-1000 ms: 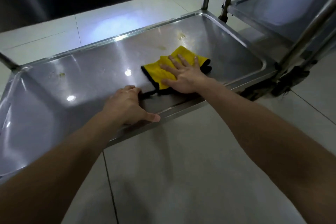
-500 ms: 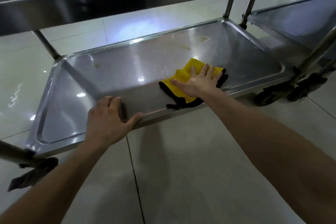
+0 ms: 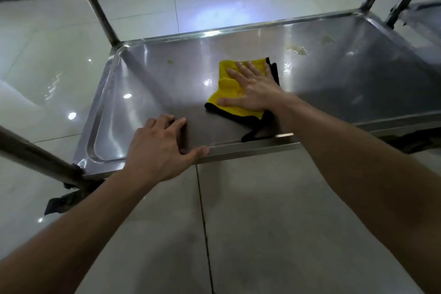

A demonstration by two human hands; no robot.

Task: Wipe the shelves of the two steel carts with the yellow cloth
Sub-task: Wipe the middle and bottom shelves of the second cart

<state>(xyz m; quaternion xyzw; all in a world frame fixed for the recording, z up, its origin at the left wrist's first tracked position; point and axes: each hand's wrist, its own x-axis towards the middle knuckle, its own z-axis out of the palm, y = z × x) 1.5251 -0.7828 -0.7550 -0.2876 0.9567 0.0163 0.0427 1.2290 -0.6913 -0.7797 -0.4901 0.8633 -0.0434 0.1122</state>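
A person's left hand (image 3: 162, 148) rests on the front rim of a steel cart's lower shelf (image 3: 167, 83), fingers (image 3: 164, 122) relaxed and holding nothing, thumb laid along the edge. Near the shelf's middle, the black-edged yellow cloth (image 3: 226, 83) lies flat under the right hand (image 3: 255, 90), whose fingers (image 3: 241, 71) are straight and spread, pressing it to the steel. Yellowish stains (image 3: 297, 50) mark the shelf farther right, toward the back. A second cart (image 3: 422, 14) stands just beside it, at the far right edge.
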